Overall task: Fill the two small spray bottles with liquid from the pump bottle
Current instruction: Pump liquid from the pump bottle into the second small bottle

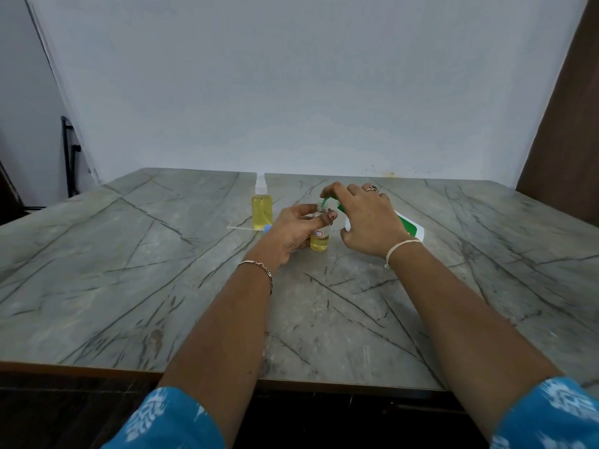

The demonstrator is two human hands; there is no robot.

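Pump bottle (410,226), white with a green label, is held tilted well over in the right hand (369,218), whose fingers curl round its top and over the pump head. Its green spout (328,199) sits at the open neck of a small clear bottle (320,241). That small bottle stands upright near the middle of the table (162,286), about half full of yellow liquid. The left hand (296,230) grips it, thumb across the shoulder and fingers wrapped behind. Whether liquid is running from the spout is too small to tell.

Just to the left and a little farther back stands the second spray bottle (262,210), capped with its clear sprayer and nearly full of the same yellow liquid. A loose sprayer top (248,228), with a thin white tube and a blue part, lies flat on the table at that bottle's base, beside the left hand.

A chain bracelet (259,265) circles the left wrist, a pale string band (402,247) the right, and a ring (372,188) shows on a right finger. Blue patterned sleeves (168,419) end at the elbows. A white backdrop (291,92) hangs behind the grey veined tabletop.
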